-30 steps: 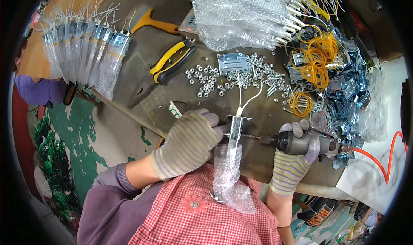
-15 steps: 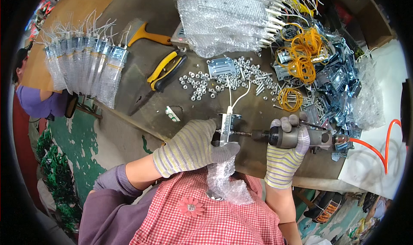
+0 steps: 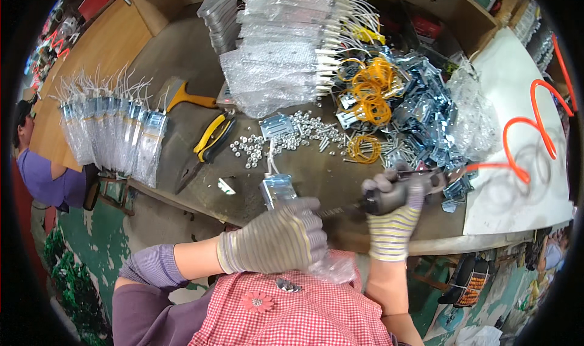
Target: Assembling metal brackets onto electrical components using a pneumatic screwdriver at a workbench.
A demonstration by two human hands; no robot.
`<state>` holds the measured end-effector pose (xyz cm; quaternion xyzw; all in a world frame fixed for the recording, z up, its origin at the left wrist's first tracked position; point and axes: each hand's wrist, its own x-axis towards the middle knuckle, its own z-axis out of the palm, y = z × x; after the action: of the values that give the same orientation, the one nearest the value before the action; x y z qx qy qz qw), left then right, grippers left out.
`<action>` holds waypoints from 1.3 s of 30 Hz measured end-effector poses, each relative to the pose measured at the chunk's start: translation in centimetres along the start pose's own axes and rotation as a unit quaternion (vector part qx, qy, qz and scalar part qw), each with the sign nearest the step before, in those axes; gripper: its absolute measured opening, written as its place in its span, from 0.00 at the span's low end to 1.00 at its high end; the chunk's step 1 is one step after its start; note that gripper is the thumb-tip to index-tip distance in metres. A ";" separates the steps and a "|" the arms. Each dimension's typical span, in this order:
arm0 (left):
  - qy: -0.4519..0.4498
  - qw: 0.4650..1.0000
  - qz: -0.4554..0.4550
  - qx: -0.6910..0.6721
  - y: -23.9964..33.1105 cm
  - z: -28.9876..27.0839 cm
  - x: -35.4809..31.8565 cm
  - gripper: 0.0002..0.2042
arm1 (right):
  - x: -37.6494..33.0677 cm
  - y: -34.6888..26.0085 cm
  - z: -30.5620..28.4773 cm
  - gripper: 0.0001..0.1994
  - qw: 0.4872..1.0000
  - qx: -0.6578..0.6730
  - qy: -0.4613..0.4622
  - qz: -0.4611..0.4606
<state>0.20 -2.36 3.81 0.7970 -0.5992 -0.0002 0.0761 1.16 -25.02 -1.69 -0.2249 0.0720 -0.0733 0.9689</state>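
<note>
My left hand (image 3: 277, 236), in a striped glove, is closed around a bubble-wrapped part. Its metal bracket (image 3: 280, 188) sticks out above my fingers with white wires, and a tail of bubble wrap (image 3: 334, 268) hangs below. In my right gloved hand (image 3: 395, 227) is a power screwdriver (image 3: 389, 198), lying sideways with its blurred bit toward the left hand. The bit is apart from the bracket. Beyond my hands lie a loose metal plate (image 3: 277, 127), scattered nuts (image 3: 249, 150), screws (image 3: 392, 155) and yellow rubber bands (image 3: 365, 149).
Yellow-black pliers (image 3: 213, 138) and an orange-handled scraper (image 3: 194, 98) lie left of the nuts. Bubble-wrapped parts are stacked (image 3: 267, 78) at the back and bundled (image 3: 146, 154) at left. Metal brackets (image 3: 426, 96) heap at right by an orange hose (image 3: 510, 139). Another person (image 3: 48, 173) sits far left.
The screwdriver bit has come away from the bracket. My left hand has turned over the part, tilting the bracket to the left. The whole view has shifted, showing more of the table's back.
</note>
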 end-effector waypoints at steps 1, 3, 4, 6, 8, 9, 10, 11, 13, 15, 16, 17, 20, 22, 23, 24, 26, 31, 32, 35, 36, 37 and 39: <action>0.093 0.992 -0.042 -0.073 -0.4 -0.3 0.0 0.14 | -0.4 -2.3 0.5 0.27 0.999 -0.039 0.019 0.009; 0.290 0.893 -0.179 -0.295 -1.4 0.0 -0.3 0.20 | -0.7 -6.0 2.0 0.31 0.956 -0.262 0.102 -0.087; 0.393 0.763 -0.266 -0.438 -1.2 -0.2 -0.3 0.23 | 0.0 -8.8 -0.1 0.28 0.896 -0.415 0.137 -0.079; 0.436 0.700 -0.326 -0.463 -3.0 -1.3 1.3 0.22 | 1.9 -11.8 -2.8 0.33 0.653 -0.679 0.188 -0.280; 0.415 0.678 -0.325 -0.513 -4.9 1.2 0.3 0.23 | 3.2 -11.7 -2.2 0.39 0.522 -0.767 0.173 -0.331; 0.370 0.701 -0.332 -0.511 -5.5 2.8 -0.1 0.22 | 3.6 -12.2 -3.2 0.39 0.519 -0.767 0.174 -0.335; 0.325 0.723 -0.339 -0.507 -5.6 3.6 -0.5 0.21 | 4.5 -13.1 -5.1 0.38 0.499 -0.776 0.173 -0.345; 0.319 0.771 -0.322 -0.446 -5.5 4.0 -0.7 0.21 | 5.0 -13.6 -6.2 0.37 0.479 -0.785 0.174 -0.352; 0.314 0.841 -0.296 -0.326 -5.5 4.3 -1.3 0.20 | 4.5 -12.8 -4.6 0.36 0.454 -0.806 0.210 -0.317; 0.294 0.911 -0.235 -0.166 -5.4 4.3 -1.0 0.20 | 3.5 -11.5 -1.6 0.32 0.262 -0.866 0.279 -0.321; 0.294 0.910 -0.241 -0.163 -5.2 4.2 -1.0 0.20 | 3.4 -9.8 -0.4 0.32 0.265 -0.867 0.274 -0.321; 0.294 0.923 -0.207 -0.139 -5.0 4.1 -0.9 0.20 | 2.9 -8.3 0.9 0.27 0.262 -0.871 0.153 -0.386; 0.285 0.942 -0.158 -0.076 -4.5 3.7 -1.4 0.23 | 4.0 -5.0 2.4 0.15 0.339 -0.839 -0.215 -0.367; 0.307 0.929 -0.180 -0.103 -3.1 1.3 -1.9 0.25 | 5.4 -3.5 1.7 0.12 0.292 -0.844 -0.282 -0.351; 0.344 0.909 -0.192 -0.133 -2.4 0.7 -2.0 0.23 | 5.8 -3.4 1.4 0.13 0.262 -0.854 -0.283 -0.349; 0.346 0.910 -0.191 -0.128 -1.7 -0.3 -2.2 0.23 | 7.1 -3.7 -0.4 0.12 0.325 -0.847 -0.263 -0.329; 0.404 0.778 -0.346 -0.335 -0.9 -1.0 -2.5 0.22 | 7.2 -3.1 -1.2 0.12 0.350 -0.794 -0.241 -0.435; 0.431 0.485 -0.356 -0.673 -1.3 1.9 -3.7 0.31 | 3.4 -0.7 4.6 0.07 0.521 -0.740 -0.231 -0.357; 0.432 0.484 -0.359 -0.671 -1.3 2.3 -3.7 0.31 | 2.1 0.4 5.5 0.06 0.575 -0.724 -0.233 -0.300; 0.395 0.407 -0.230 -0.790 -1.0 2.4 -3.1 0.30 | -0.5 2.6 6.2 0.05 0.750 -0.620 -0.205 -0.107; 0.397 0.408 -0.231 -0.789 -1.2 2.9 -3.2 0.30 | -0.5 3.3 5.8 0.05 0.774 -0.599 -0.191 -0.079; 0.355 0.372 -0.205 -0.833 -1.6 3.8 -3.4 0.30 | -0.4 3.5 5.6 0.05 0.707 -0.650 -0.209 -0.186; 0.287 0.274 -0.151 -0.905 -1.6 4.2 -3.7 0.28 | -0.3 3.9 5.0 0.05 0.723 -0.643 -0.177 -0.182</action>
<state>0.29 1.06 -0.88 0.2398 -0.0222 -0.3254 0.9144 2.21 -19.36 1.07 -0.8114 -0.1138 -0.1434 0.5550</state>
